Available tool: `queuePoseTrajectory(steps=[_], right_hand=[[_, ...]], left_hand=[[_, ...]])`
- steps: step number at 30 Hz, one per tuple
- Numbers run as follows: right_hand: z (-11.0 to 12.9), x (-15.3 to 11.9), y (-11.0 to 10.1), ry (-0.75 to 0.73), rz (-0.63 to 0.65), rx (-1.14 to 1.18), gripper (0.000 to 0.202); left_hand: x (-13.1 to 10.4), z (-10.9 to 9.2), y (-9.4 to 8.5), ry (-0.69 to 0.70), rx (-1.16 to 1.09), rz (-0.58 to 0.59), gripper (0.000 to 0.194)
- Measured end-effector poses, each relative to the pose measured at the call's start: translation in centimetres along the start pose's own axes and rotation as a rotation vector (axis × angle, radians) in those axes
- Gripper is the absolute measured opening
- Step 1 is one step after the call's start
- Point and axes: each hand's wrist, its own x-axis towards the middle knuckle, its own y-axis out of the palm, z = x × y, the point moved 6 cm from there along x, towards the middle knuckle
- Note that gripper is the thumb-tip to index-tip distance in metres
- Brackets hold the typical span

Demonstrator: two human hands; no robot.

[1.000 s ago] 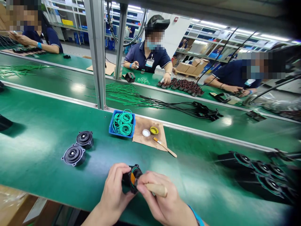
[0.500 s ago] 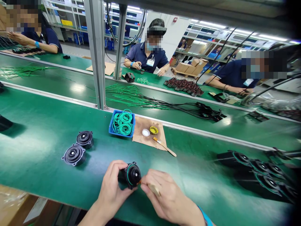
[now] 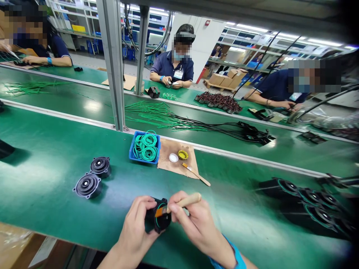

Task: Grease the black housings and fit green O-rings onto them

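Observation:
Low in the middle of the head view, my left hand (image 3: pixel 138 218) is closed around a black round housing (image 3: pixel 150 215) with a green rubber ring (image 3: pixel 157 226) seated on its end. My right hand (image 3: pixel 193 215) grips a brush (image 3: pixel 189 201) by its pale wooden handle. The brush's orange bristles lie against the ring side of the housing and hide part of its face. Two similar black housings (image 3: pixel 87 184) stand on the green table to the left, with no green ring visible on them.
A blue bin (image 3: pixel 144 161) holds green rings. Beside it, cardboard (image 3: pixel 165 164) carries a white cap (image 3: pixel 173 158), a yellow cap (image 3: pixel 183 154) and a second brush (image 3: pixel 200 177). Several ringed housings (image 3: pixel 316 215) stand at right. A metal post (image 3: pixel 113 71) rises ahead; co-workers sit beyond.
My right hand has turned, bringing the brush handle up and its bristles across the housing's upper face. The housing has tilted and shifted slightly right. A co-worker opposite has brought both hands together.

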Motion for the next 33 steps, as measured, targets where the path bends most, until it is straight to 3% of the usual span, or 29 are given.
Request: queuePoseTrajectory(steps=[7,13,17,22,28,30,33], right_hand=[[-1.8,0.5,-0.7,0.01,-0.098,-0.159,0.041],[-1.1,0.7,-0.8,0.011,-0.12,-0.172,0.035],[0.3,0.4,0.5,-0.095,-0.039,-0.09,0.035],[2.0,-0.9,2.2,-0.335,0.132,-0.02,0.026],[1.1,-1.5,1.9,-0.411,0.322,-0.171,0.03],[0.5,-1.3,0.9,-0.402,0.304,-0.219,0.031],[0.0,-1.0,-1.0,-0.356,0.177,-0.088,0.028]], left_hand=[[-0.1,0.1,-0.1,0.008,0.001,-0.005,0.042],[-0.1,0.2,-0.2,-0.002,-0.008,-0.008,0.041],[0.0,0.5,-0.4,-0.015,-0.014,-0.003,0.043],[0.6,1.1,-1.1,-0.016,-0.025,-0.017,0.043],[0.9,2.9,-1.7,-0.205,-0.06,-0.014,0.051],[0.7,3.6,-1.6,-0.279,-0.116,0.005,0.052],[0.3,4.2,-1.5,-0.344,-0.178,0.028,0.052]])
